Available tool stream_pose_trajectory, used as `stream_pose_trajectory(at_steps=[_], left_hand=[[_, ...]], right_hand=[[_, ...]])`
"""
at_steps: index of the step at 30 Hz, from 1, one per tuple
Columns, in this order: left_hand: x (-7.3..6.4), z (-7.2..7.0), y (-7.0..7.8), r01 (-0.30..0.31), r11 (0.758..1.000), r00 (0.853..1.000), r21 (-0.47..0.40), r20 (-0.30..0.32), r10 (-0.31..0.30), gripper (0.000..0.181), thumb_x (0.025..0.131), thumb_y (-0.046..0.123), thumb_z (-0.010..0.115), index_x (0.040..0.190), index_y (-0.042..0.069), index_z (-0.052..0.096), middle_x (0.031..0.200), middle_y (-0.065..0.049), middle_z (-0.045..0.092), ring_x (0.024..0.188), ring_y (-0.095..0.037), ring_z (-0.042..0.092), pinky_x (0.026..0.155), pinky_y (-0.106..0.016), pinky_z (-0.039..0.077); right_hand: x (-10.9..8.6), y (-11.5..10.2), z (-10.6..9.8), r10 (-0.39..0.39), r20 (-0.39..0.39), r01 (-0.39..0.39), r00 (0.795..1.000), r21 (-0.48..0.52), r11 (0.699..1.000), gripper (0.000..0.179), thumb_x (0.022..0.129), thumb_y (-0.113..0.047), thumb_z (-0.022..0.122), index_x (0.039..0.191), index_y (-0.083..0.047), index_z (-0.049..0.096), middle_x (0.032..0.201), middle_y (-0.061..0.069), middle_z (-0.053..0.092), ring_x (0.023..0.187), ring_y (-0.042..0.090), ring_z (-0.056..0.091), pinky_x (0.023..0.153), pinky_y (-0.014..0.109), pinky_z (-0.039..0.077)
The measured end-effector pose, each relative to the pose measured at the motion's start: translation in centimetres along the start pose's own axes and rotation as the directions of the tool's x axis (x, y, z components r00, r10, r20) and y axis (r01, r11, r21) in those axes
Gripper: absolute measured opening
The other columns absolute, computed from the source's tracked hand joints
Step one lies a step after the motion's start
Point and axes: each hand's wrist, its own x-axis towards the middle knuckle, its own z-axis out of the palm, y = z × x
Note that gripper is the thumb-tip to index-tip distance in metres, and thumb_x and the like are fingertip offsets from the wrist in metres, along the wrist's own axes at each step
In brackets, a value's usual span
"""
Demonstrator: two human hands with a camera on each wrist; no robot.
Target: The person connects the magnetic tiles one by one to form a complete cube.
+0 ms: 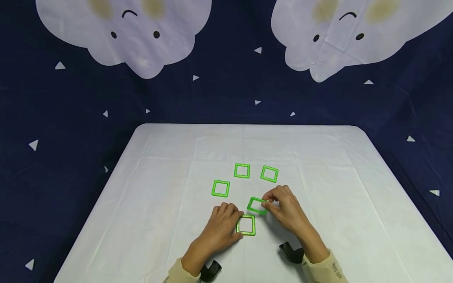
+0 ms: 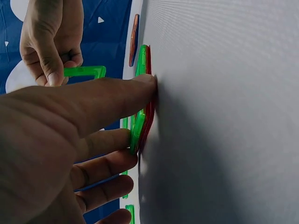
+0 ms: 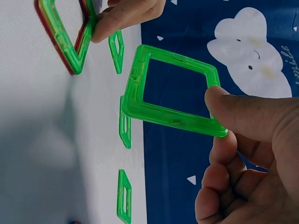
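Observation:
My right hand [image 1: 288,208] pinches a green translucent square frame tile [image 3: 135,84] by one corner, between thumb and fingers. That tile is held up over the white table, its shadow falling below. My left hand [image 1: 221,228] holds a second green square tile [image 1: 253,226] low at the table, thumb at its near edge and index finger at its far edge. A red layer [image 2: 148,112] lies flat against the underside of this green tile, as both wrist views show. The raised tile is just beyond the left hand's tile, overlapping its far side in the head view.
Three more green square tiles lie apart farther back: one at left [image 1: 213,188], one in the middle [image 1: 242,164] and one at right [image 1: 262,173]. The white-covered table [image 1: 170,165] meets a dark blue cloth [image 1: 226,90] with clouds. Black pieces [image 1: 293,254] sit by both wrists.

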Motion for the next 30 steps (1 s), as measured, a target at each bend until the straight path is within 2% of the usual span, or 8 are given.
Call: stream_pose_trajectory(at_steps=[10, 19, 26, 30], left_hand=[[-0.6, -0.2, -0.4, 0.041, 0.999, 0.999, -0.023, 0.009, -0.041, 0.058, 0.071, 0.041, 0.079, 0.118, 0.014, 0.061, 0.106, 0.003, 0.052, 0.101, -0.015, 0.043, 0.088, -0.034, 0.034], [-1.4, -0.5, -1.3, 0.069, 0.997, 0.997, -0.033, -0.041, -0.07, 0.059, 0.069, 0.04, 0.08, 0.118, 0.011, 0.062, 0.107, 0.001, 0.053, 0.103, -0.017, 0.044, 0.088, -0.037, 0.034], [-1.8, -0.8, -1.8, 0.108, 0.993, 0.994, -0.038, -0.007, -0.108, 0.057, 0.072, 0.038, 0.078, 0.119, 0.011, 0.061, 0.108, 0.001, 0.053, 0.105, -0.017, 0.044, 0.091, -0.038, 0.034], [-2.1, -0.8, -2.0, 0.123, 0.991, 0.992, -0.043, -0.008, -0.123, 0.058, 0.071, 0.038, 0.079, 0.119, 0.011, 0.061, 0.108, 0.001, 0.053, 0.105, -0.017, 0.044, 0.091, -0.038, 0.034]], right_hand=[[0.5, -0.5, 0.7, -0.001, 0.03, 0.001, 1.0, 0.014, 1.0, 0.017, 0.072, -0.011, 0.08, 0.08, -0.018, 0.067, 0.073, -0.013, 0.051, 0.076, 0.005, 0.044, 0.068, 0.024, 0.04], [0.9, -0.8, 1.6, -0.016, 0.053, 0.015, 0.998, 0.022, 1.0, 0.016, 0.071, -0.011, 0.08, 0.08, -0.017, 0.068, 0.072, -0.013, 0.051, 0.076, 0.005, 0.043, 0.069, 0.025, 0.04], [1.0, -0.8, 2.2, -0.027, 0.073, 0.026, 0.997, 0.022, 0.999, 0.016, 0.072, -0.011, 0.08, 0.08, -0.017, 0.068, 0.072, -0.013, 0.05, 0.077, 0.004, 0.042, 0.069, 0.025, 0.041], [1.1, -0.7, 2.5, -0.041, 0.08, 0.04, 0.996, 0.02, 0.999, 0.016, 0.072, -0.011, 0.08, 0.08, -0.017, 0.068, 0.072, -0.013, 0.05, 0.076, 0.004, 0.041, 0.068, 0.025, 0.041]])
